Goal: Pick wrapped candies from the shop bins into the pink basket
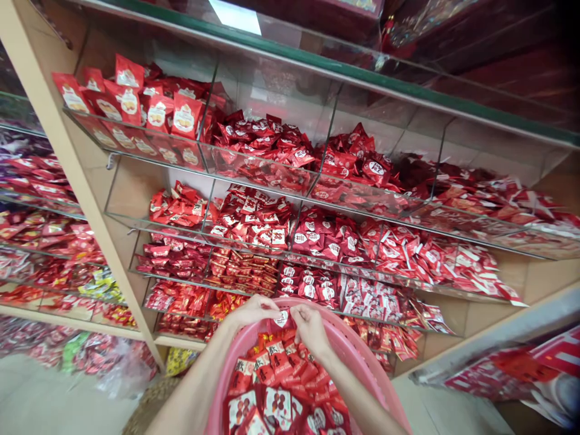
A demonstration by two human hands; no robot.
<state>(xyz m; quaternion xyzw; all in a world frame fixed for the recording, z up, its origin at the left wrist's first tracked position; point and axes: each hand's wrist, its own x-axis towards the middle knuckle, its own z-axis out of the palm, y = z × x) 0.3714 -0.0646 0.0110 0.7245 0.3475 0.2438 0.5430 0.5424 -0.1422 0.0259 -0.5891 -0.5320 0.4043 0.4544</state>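
A small red candy packet [281, 319] with a white label is held between my two hands at the far rim of a pink plastic basket [378, 376]. My left hand [254, 310] pinches its left side with thumb and fingers. On its right side, my right hand [310, 328] has its fingers closed round the edge. Below them, the basket holds many red packets [283, 362], some with black characters and some with white labels showing round red pictures [277, 405].
Glass shelves [254, 166] with dividers rise in front, filled with red snack packets [181, 112]. Another shelf unit [49, 235] stands left behind a wooden upright [86, 199]. A clear plastic bag [124, 370] lies on the floor at left. Printed packaging [502, 368] leans at lower right.
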